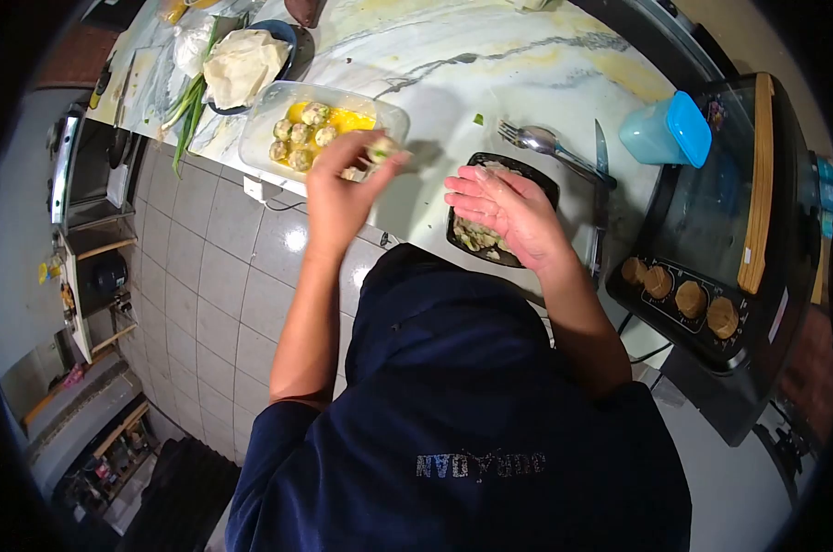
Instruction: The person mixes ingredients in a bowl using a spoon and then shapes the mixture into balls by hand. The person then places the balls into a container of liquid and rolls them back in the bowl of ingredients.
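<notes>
Counter [435,55], ball [381,148] in left hand [341,184]

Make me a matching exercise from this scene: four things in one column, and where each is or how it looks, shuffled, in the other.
Things:
1. Left hand
2. Right hand
3. Black dish
4. Tub

Place or state:
A. Partly covered by an open hand, with chopped food in it
B. Between the fork and the black oven, with a bright blue lid on
C. Pinching a small ball
D. Open, holding nothing

Right pairs: 1-C, 2-D, 3-A, 4-B
</notes>
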A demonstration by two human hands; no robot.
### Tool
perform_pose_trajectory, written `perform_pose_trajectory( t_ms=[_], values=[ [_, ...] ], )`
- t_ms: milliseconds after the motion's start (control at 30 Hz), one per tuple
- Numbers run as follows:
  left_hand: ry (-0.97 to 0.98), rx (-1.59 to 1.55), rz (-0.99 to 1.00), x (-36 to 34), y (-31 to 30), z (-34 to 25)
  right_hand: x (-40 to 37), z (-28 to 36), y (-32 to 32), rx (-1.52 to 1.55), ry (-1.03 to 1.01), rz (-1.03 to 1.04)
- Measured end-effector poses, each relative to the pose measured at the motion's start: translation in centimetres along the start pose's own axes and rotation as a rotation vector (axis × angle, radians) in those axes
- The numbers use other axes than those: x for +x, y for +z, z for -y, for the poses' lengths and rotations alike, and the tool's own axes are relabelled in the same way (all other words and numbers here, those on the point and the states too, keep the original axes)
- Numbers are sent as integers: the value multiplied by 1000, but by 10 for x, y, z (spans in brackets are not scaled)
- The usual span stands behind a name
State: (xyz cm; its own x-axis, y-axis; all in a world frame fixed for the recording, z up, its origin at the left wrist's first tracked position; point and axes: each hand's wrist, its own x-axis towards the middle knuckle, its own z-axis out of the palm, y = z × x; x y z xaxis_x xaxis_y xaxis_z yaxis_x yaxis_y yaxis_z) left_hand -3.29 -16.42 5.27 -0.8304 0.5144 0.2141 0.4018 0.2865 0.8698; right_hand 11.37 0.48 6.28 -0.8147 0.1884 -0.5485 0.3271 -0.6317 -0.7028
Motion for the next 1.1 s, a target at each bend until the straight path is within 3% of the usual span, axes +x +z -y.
perform_pose_trajectory(
  t_ms=[100, 133, 200, 500, 700, 833, 967, 1033, 1100],
  values=[
    [-212, 165, -55, 23, -26, 28, 2, 3, -3, -8, -12, -12],
    [-214, 163, -56, 31, -30, 37, 3, 3, -5, 7, -32, -11],
    [-196, 489, -13, 45, -32, 50, 3, 3, -8, 28, -59, -12],
    [-396, 687, 136, 75, -15, 59, -4, 5, -20, -7, -78, -134],
    [-247, 802, 80, 71, -20, 72, -12, 6, -26, 34, -111, -157],
    [-275, 683, -51, 69, -52, 13, -22, 11, -32, -17, -160, -218],
    [-264, 230, -54, 53, -60, -26, -25, 14, -47, -237, -256, -370],
    [-229, 40, -19, 38, -46, -34, -25, 3, -61, -533, -412, -453],
    [-66, -140, 189, 20, -23, -41, -27, -7, -75, -611, -474, -465]
  ],
)
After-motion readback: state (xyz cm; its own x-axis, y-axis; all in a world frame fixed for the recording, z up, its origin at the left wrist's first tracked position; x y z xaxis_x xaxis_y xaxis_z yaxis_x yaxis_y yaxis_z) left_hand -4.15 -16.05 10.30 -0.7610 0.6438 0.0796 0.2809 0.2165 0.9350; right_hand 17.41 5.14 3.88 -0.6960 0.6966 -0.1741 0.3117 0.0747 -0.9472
